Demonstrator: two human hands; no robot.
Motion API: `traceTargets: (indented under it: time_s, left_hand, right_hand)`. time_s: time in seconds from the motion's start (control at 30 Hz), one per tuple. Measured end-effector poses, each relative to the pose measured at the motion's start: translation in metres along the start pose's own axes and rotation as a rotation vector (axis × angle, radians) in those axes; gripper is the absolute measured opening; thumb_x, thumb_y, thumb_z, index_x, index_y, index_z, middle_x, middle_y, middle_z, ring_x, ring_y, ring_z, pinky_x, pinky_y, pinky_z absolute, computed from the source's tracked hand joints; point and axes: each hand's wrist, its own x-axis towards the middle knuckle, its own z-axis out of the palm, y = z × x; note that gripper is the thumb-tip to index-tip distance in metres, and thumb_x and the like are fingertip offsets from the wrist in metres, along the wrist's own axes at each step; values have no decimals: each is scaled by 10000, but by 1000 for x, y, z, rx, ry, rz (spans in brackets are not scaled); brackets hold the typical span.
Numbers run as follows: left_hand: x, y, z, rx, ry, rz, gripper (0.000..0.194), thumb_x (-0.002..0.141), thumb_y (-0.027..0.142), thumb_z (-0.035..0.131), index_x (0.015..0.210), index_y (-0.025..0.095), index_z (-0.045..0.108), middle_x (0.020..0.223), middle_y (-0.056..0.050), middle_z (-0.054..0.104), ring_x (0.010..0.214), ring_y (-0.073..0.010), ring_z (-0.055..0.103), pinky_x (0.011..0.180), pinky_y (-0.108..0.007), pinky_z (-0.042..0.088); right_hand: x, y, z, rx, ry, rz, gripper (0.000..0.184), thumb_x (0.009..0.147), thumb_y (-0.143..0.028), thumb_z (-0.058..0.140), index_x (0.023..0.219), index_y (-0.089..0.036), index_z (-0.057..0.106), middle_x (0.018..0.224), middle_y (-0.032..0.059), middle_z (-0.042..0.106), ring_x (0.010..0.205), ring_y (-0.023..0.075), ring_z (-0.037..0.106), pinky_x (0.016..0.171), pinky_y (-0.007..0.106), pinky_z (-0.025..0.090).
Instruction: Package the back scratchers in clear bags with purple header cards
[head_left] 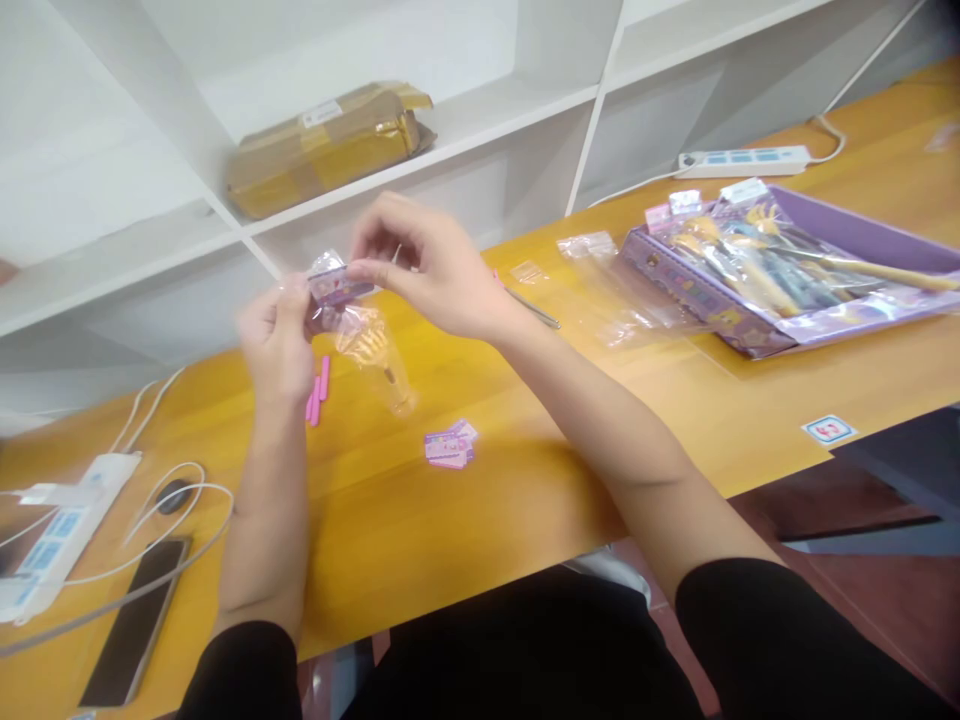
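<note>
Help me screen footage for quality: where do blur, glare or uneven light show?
Head view: the left hand looks smeared and print on the held card is too soft to read; head view: glints whiten the clear bags beside the purple box; head view: the table looks paler toward the right, and the top right corner is dark.

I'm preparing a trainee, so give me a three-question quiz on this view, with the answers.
1. True or false: the left hand and the right hand both touch the purple printed card.
2. What shows in the clear bag: A, a purple ruler; B, a claw-headed back scratcher; C, a pink spoon?
3. How many white power strips are on the table?

Key: 1, true; 2, B; 3, two.
</note>
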Motion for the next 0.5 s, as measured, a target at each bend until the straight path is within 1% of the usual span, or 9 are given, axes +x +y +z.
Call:
traceTargets:
  time_s: [0.07, 0.13, 0.2, 0.27, 0.37, 0.5]
  left_hand:
    - [1, -6, -1, -89, -22, 1, 394, 1004, 557, 823, 892, 180, 837, 747, -57, 759, 774, -223, 770, 729, -370, 677]
    - [1, -10, 0, -116, -44, 14, 453, 1045, 613, 764, 906, 188, 836, 808, -81, 802, 906, -270, 838, 803, -409, 724]
    - [0, -10, 1, -106, -54, 12, 511, 1048, 675, 731, 897, 196, 829, 859, -89, 821, 1028, -293, 861, 879, -418, 743]
    - [-2, -8, 2, -89, -67, 5, 532, 1026, 698, 741, 875, 194, 826, 876, -98, 826, 1097, -313, 865, 927, -423, 747]
    - [-4, -4, 3, -77, -79, -7, 541, 1016, 698, 744, 840, 191, 816, 868, -112, 829, 1082, -320, 872, 950, -430, 749]
    - [-4, 0, 5, -63, -46, -19, 497, 1026, 647, 756, 835, 191, 807, 829, -95, 810, 976, -295, 875, 932, -426, 753]
  right_hand:
    - [0, 1, 3, 119, -14, 28, 101, 1118, -206, 675, 1103, -138, 603, 1098, 26, 671, 925, 76, 618, 888, 202, 539]
    - [-1, 1, 7, 196, -25, 31, 110, 1122, -192, 652, 1103, -133, 560, 1067, 24, 657, 897, 70, 634, 852, 193, 548]
    - [-2, 2, 9, 195, -16, 18, 102, 1123, -179, 640, 1106, -132, 551, 1062, 21, 651, 901, 66, 642, 838, 182, 546]
    - [-2, 2, 9, 165, 9, -28, 125, 1123, -199, 664, 1100, -130, 562, 1054, 17, 654, 914, 64, 638, 821, 171, 528]
    - [-2, 1, 7, 109, 26, -69, 153, 1116, -225, 704, 1093, -127, 589, 1051, 13, 671, 939, 67, 639, 838, 178, 514]
    - [-3, -3, 3, -44, -8, -14, 59, 1102, -157, 687, 1132, -130, 644, 1082, 10, 704, 931, 73, 633, 870, 205, 504]
